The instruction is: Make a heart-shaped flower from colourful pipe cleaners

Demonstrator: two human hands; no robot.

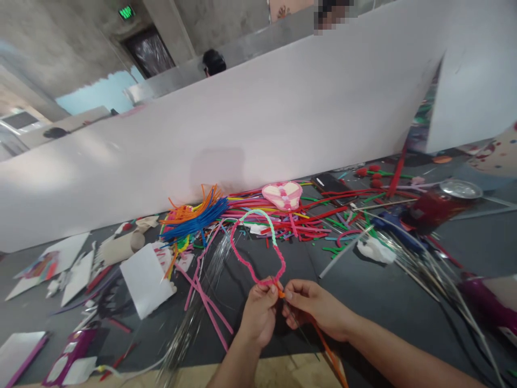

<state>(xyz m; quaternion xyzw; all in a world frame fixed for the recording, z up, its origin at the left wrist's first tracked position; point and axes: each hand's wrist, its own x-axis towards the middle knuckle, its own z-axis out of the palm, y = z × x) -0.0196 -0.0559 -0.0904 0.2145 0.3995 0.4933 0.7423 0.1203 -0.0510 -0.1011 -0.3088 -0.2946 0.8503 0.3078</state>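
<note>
My left hand pinches the lower end of a loop of pipe cleaner, pink along most of its round and mint green at the top. Close beside it, my right hand has its fingers closed on an orange pipe cleaner, whose long tail hangs down past the table's front edge. A small orange wrap shows between the two hands, at the base of the loop. Thin dark wire runs down from there. A pink and cream heart made of pipe cleaners lies beyond the loop.
Blue pipe cleaners and orange ones lie in bundles behind the loop. Loose wires spread to the left, near a cardboard roll. At right are a drink can and a blue tool, probably a glue gun. A white partition stands behind.
</note>
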